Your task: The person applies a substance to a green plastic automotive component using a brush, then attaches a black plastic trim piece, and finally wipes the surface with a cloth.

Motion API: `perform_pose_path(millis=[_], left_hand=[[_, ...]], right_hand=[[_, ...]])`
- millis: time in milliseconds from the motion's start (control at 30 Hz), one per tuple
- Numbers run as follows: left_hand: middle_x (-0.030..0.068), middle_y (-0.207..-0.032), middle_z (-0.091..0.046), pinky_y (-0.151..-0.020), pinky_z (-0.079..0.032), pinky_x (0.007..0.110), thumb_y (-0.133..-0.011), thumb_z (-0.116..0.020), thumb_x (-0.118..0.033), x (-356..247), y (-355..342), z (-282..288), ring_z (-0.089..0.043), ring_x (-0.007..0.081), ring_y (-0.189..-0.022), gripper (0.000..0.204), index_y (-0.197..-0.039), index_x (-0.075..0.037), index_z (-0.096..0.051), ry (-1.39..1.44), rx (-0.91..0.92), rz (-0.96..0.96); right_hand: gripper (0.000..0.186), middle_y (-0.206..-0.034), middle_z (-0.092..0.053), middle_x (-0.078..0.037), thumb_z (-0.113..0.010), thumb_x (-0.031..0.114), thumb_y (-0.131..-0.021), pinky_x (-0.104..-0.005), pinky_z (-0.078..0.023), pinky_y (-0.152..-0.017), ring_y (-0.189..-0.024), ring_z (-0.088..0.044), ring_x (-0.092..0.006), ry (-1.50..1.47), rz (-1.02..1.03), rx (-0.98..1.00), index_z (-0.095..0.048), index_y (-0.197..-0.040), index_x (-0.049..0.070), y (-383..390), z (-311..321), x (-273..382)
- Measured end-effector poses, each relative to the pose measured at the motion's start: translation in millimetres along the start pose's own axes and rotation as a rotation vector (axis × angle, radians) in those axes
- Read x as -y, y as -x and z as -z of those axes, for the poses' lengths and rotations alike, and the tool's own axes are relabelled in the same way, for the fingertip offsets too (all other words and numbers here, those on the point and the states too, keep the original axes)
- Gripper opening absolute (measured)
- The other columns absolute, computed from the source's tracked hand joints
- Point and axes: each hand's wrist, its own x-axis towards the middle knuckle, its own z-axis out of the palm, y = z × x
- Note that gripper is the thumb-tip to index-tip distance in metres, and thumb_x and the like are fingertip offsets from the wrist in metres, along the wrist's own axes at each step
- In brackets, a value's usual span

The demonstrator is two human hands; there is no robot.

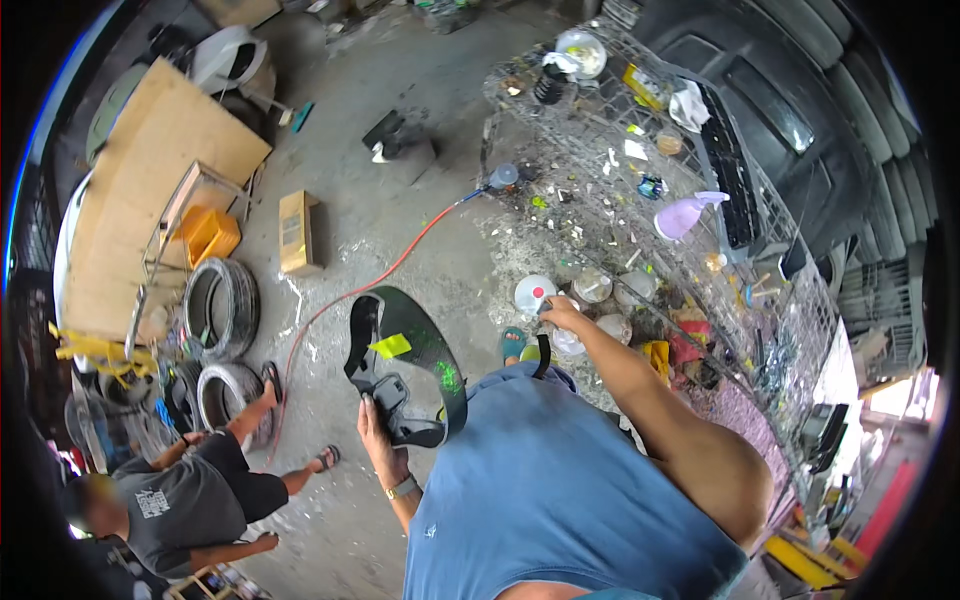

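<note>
Blue shirt [560, 480]; left fingers [369, 412] clamped on black frame [430, 350], right fingers [557, 306] curled.

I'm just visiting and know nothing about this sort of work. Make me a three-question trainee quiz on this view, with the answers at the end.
1. Multiple choice: what does the person's left hand hold?
a) a tyre
b) a curved black part
c) a cardboard box

2. True or false: the right hand is apart from the purple spray bottle.

3. Fill in the blank: the long, thin hose is mostly ____ in colour.

Key:
1. b
2. True
3. red
</note>
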Motion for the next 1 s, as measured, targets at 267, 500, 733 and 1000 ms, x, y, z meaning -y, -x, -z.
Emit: perform_pose_path(millis=[267,500,733,1000], left_hand=[[0.0129,-0.122,-0.058,-0.094,-0.048,0.032,-0.097,-0.059,-0.027,-27,-1,-23,-0.058,0.0186,-0.11,0.049,-0.133,0.001,-0.042,-0.15,-0.072,-0.03],[0.0128,-0.126,-0.057,-0.097,-0.046,0.033,-0.096,-0.06,-0.027,-31,0,-38,-0.056,0.0194,-0.114,0.048,-0.134,-0.002,-0.044,-0.211,-0.197,-0.076],[0.0115,-0.129,-0.056,-0.099,-0.045,0.032,-0.097,-0.06,-0.026,-37,-5,-60,-0.056,0.0172,-0.115,0.048,-0.134,0.001,-0.046,-0.254,-0.161,-0.051],[-0.0058,-0.1,-0.062,-0.076,-0.043,0.02,-0.1,-0.054,-0.027,-27,-19,-86,-0.054,0.0039,-0.088,0.029,-0.116,-0.005,-0.061,-0.3,-0.053,-0.018]], right_hand=[[0.075,-0.124,-0.06,-0.022,-0.071,0.03,-0.075,-0.0441,-0.047,-0.093,-0.112,-0.059,-0.0378,-0.115,0.064,-0.247,-0.038,-0.14,0.009,-155,173,78],[0.094,-0.131,-0.055,-0.023,-0.066,0.02,-0.074,-0.0454,-0.046,-0.099,-0.118,-0.057,-0.0355,0.228,-0.154,-0.115,-0.015,-0.153,0.018,-195,295,171],[0.091,-0.131,-0.055,-0.024,-0.072,0.021,-0.074,-0.0442,-0.045,-0.1,-0.119,-0.055,-0.0385,0.22,0.131,-0.212,-0.024,-0.151,0.011,-263,263,143],[0.036,-0.097,-0.067,-0.013,-0.067,0.014,-0.071,-0.0328,-0.047,-0.076,-0.084,-0.063,-0.0257,-0.224,0.232,-0.067,-0.06,-0.104,0.0,-215,199,46]])
